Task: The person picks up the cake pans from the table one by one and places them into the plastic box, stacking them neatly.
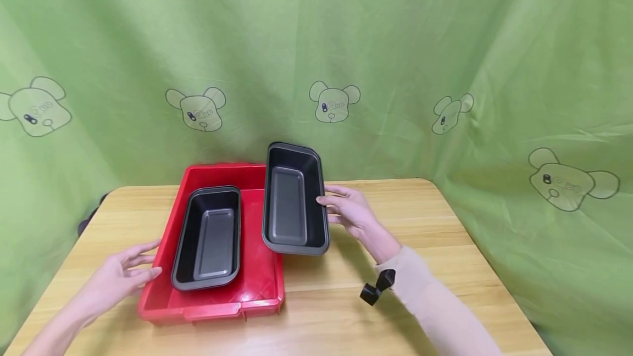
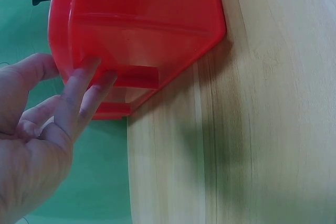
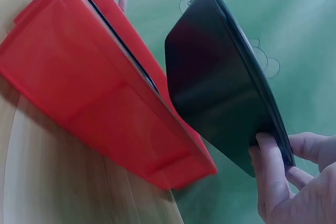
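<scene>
My right hand (image 1: 348,210) grips the right rim of a dark loaf pan (image 1: 289,205), thumb inside and fingers against its outside, as the right wrist view (image 3: 220,77) shows. The pan is held tilted above the right side of a red plastic bin (image 1: 259,306). Inside that bin, at the left, lies a second dark loaf pan (image 1: 215,243). My left hand (image 1: 116,276) holds the bin's left wall near the front, with the thumb at the rim and fairly straight fingers (image 2: 76,95) on the outer face.
The bin stands on a light wooden table (image 1: 405,196). A green curtain (image 1: 386,48) with printed bear heads surrounds the back and sides. A small black piece (image 1: 378,287) is attached at my right wrist. A dark object (image 1: 89,218) shows beyond the left table edge.
</scene>
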### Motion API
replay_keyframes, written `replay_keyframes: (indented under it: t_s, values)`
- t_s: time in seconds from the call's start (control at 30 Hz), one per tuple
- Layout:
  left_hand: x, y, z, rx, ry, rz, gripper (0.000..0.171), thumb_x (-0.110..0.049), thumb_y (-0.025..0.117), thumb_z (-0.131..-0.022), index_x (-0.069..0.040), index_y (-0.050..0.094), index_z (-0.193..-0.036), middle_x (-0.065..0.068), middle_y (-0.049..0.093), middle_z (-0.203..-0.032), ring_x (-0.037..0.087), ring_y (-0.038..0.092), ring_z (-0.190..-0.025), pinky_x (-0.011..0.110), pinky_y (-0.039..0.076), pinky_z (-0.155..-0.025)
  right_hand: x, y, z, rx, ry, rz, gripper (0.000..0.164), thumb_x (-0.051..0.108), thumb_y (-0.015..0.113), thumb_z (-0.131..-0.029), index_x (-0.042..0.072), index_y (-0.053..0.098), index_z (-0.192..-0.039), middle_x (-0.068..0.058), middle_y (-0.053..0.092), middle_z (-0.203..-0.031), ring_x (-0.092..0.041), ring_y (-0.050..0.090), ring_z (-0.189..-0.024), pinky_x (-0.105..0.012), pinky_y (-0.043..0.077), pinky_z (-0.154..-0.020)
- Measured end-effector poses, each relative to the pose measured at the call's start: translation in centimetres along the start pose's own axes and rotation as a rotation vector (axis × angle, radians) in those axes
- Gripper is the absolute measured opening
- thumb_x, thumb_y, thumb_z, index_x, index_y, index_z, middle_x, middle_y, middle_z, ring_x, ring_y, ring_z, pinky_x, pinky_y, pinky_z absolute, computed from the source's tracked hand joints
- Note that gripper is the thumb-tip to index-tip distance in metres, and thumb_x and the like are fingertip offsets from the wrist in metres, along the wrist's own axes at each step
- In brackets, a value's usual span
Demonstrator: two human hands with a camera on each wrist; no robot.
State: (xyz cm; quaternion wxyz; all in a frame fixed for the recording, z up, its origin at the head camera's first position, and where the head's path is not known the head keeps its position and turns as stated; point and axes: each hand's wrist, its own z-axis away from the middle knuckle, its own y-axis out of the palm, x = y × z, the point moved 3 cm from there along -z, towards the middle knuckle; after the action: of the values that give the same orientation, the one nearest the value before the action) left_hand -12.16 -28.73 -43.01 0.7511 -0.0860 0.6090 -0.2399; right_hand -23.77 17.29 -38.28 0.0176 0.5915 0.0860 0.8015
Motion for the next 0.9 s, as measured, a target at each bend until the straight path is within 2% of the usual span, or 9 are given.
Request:
replay_keyframes:
  t_s: [0.33,0.9]
  values:
    - [-0.2,-0.1,0.0,0.006,0.000,-0.025,0.078,-0.020,0.069,-0.103,0.007,0.027,-0.163,0.039,0.050,-0.150,0.012,0.074,-0.109,0.037,0.068,-0.086,-0.7,3.1,-0.6,0.015,0.033,-0.008,0.058,-0.006,0.069,-0.092,-0.003,0.056,-0.148,0.001,0.078,-0.084,-0.013,0.076,-0.070,-0.027,0.066,-0.066]
    - [-0.2,0.0,0.1,0.004,0.010,-0.034,0.077,-0.018,0.069,-0.103,0.009,0.027,-0.162,0.039,0.051,-0.150,0.009,0.075,-0.107,0.035,0.067,-0.085,-2.7,8.6,-1.4,0.032,0.067,-0.037,0.052,-0.009,0.071,-0.088,-0.001,0.066,-0.139,-0.002,0.076,-0.075,-0.012,0.074,-0.061,-0.025,0.064,-0.057]
